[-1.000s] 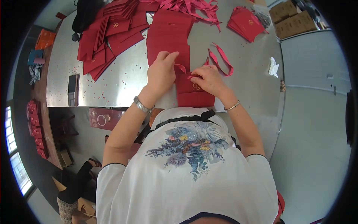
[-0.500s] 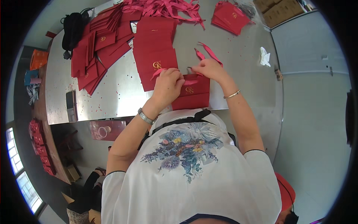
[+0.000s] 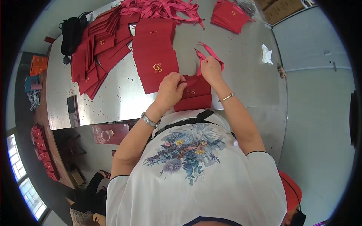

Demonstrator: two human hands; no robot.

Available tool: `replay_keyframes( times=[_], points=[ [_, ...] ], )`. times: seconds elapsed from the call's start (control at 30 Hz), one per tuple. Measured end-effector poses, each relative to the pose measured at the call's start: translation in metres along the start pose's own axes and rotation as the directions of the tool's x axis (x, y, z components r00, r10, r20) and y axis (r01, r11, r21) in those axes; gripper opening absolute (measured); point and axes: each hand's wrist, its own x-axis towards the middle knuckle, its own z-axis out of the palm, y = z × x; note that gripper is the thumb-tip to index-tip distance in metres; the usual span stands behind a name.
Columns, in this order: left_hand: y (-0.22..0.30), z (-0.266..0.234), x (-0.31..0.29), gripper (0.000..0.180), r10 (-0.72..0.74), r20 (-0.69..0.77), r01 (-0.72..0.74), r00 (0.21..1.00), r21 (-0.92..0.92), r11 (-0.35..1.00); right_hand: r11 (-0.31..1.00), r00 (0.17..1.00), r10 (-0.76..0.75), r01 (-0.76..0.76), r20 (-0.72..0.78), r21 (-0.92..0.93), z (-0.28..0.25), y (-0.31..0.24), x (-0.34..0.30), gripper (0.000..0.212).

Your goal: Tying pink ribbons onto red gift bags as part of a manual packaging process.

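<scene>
A red paper bag with a gold emblem lies flat at the table's front edge, close to my body. My left hand pinches its upper left corner, fingers closed and partly hiding it. Just above the bag's upper right corner, my right hand is closed in a fist on a pink ribbon. The ribbon loops out beyond the knuckles onto the table. Whether it passes through the bag is hidden by my right hand. Left of the bag, a row of overlapping red bags reaches away from me.
A pile of pink ribbons lies at the far side. More red bags are heaped at the left, near a black bag and a phone. Far right are a small red stack and a crumpled white tissue.
The pink ribbon end beside my left hand and the strip across the bag are gone from view. My right hand has closed into a fist; the thin dark tip beside it no longer shows.
</scene>
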Motion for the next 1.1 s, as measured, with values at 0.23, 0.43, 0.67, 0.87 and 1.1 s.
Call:
replay_keyframes(
  times=[0.23,0.43,0.67,0.87,1.1],
  points=[
    [0.001,-0.001,0.003,0.013,-0.025,-0.027,0.025,0.999,-0.008,1.0,0.959,0.973,0.177,-0.205,0.15,0.194,0.003,0.01,0.004,0.028],
    [-0.005,-0.006,0.0,0.011,-0.163,-0.079,0.157,0.983,-0.078,0.985,0.595,0.887,0.223,-0.452,0.403,0.665,-0.037,0.005,-0.025,0.036],
    [-0.01,-0.004,-0.009,0.011,-0.248,-0.127,0.213,0.96,-0.24,0.947,0.867,0.844,-0.036,-0.239,0.535,0.436,-0.052,0.021,-0.093,0.028],
    [0.002,-0.004,-0.004,0.015,-0.278,-0.217,0.179,0.936,-0.388,0.904,0.915,0.874,-0.133,-0.073,0.468,0.396,-0.088,-0.005,-0.079,0.02],
    [0.001,-0.02,0.0,0.032,-0.063,-0.26,0.007,0.964,-0.21,0.978,0.866,0.962,-0.099,-0.042,0.254,0.499,-0.116,-0.038,-0.077,0.017]
  ],
)
